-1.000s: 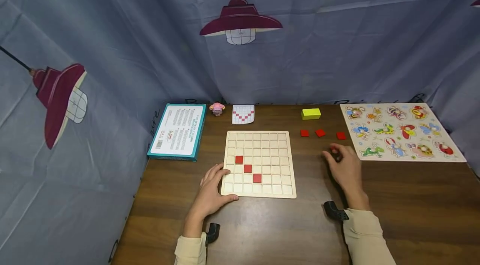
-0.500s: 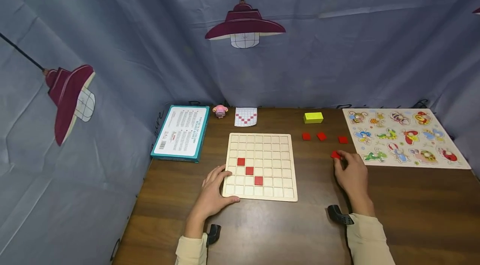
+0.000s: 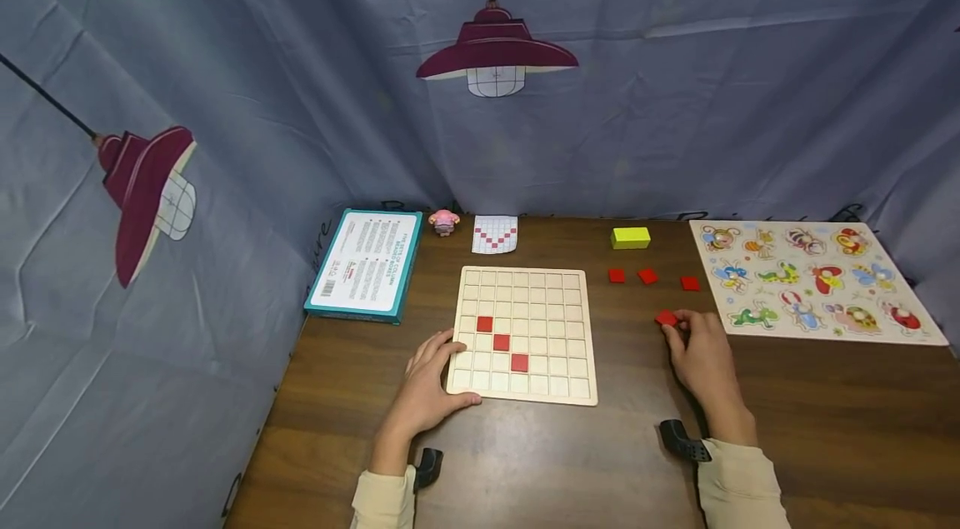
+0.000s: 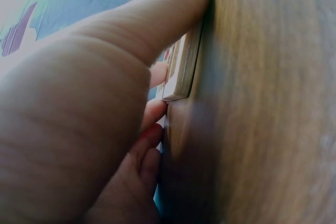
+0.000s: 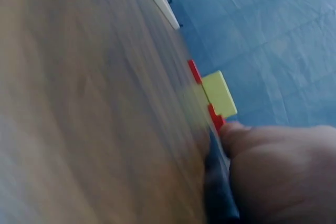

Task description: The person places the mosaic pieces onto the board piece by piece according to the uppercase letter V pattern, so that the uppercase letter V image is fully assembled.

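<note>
In the head view, a pale wooden grid board (image 3: 551, 304) lies on the table with red square tiles (image 3: 501, 342) in a diagonal line on it. My left hand (image 3: 423, 387) holds its near left corner, thumb along the near edge and fingers at the left edge. The left wrist view shows fingers touching the board's side (image 4: 181, 80). Right of the board, my right hand (image 3: 705, 362) pinches a red tile (image 3: 665, 317) between thumb and fingers, low over the table; whether the tile touches the wood I cannot tell. Several loose red tiles (image 3: 647, 275) lie just beyond.
Behind the loose tiles stands a yellow block (image 3: 630, 238). An insect picture board (image 3: 787, 312) lies far right. At the back left are a teal-edged box (image 3: 367, 262), a pink figurine (image 3: 444, 222) and a paper card (image 3: 495, 234) printed with a red V pattern.
My right hand has taken hold of a red tile and shifted it slightly left and nearer. My left hand stays at the board's corner. The head view has tilted slightly.
</note>
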`<action>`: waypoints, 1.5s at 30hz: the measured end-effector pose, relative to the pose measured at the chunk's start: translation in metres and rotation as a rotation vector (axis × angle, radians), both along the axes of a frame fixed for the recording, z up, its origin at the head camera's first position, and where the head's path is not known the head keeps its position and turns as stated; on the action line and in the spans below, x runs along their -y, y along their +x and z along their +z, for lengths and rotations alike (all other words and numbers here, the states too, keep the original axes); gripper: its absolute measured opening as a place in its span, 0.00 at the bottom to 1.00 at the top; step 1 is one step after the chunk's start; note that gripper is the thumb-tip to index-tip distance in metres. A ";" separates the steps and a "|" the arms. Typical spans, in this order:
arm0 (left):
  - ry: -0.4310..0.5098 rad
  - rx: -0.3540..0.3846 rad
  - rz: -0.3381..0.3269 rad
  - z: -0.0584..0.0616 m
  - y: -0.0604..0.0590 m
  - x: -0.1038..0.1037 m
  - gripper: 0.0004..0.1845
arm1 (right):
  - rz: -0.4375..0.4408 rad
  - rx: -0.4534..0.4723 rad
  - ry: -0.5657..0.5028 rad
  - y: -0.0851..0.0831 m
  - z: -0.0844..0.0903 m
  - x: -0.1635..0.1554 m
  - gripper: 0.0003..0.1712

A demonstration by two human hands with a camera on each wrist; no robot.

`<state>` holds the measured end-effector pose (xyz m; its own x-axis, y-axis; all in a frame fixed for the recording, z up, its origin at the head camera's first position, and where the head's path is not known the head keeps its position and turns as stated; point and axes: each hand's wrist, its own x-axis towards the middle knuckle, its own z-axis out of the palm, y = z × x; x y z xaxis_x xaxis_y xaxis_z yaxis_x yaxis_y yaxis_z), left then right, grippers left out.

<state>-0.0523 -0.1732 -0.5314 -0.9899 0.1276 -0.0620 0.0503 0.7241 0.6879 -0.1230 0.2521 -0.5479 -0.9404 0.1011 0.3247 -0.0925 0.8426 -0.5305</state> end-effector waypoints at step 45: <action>-0.032 -0.017 -0.025 0.001 -0.003 0.000 0.42 | 0.571 0.199 0.249 -0.058 0.037 0.254 0.16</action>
